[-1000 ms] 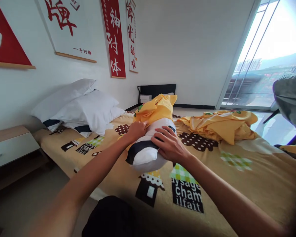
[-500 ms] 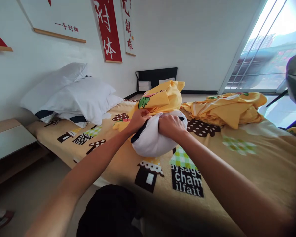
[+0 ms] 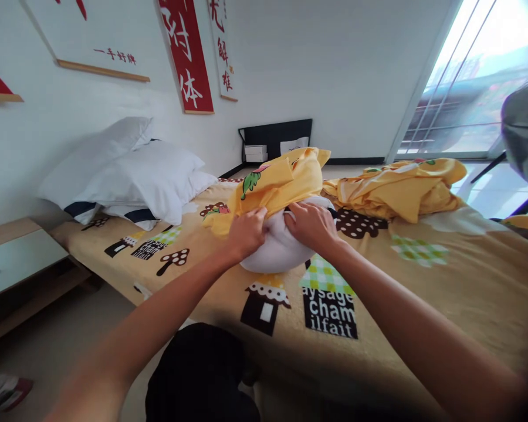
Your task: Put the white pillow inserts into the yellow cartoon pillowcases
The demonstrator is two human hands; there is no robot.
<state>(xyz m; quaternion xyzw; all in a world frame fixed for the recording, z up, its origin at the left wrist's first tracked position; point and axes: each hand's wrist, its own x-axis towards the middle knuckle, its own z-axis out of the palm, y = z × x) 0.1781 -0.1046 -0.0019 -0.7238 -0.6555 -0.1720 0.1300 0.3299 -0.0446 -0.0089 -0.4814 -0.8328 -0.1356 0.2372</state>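
1. In the head view we see the white pillow [image 3: 276, 253] lying near the front edge of the bed [image 3: 444, 293], plump and rounded, its far end tucked inside the yellow pillowcase [image 3: 281, 181].
2. The pillowcase is bright yellow with a green and pink print, bunched and creased over the pillow's top.
3. Our left hand [image 3: 245, 233] is closed on the pillowcase's lower edge, fingers curled into the cloth.
4. Our right hand [image 3: 310, 224] presses on the pillow's top, fingers bent and gripping white fabric just beside the pillowcase opening.
5. Farther off, two white pillows [image 3: 127, 176] are stacked by the wall, and a crumpled yellow sheet [image 3: 396, 190] lies behind.
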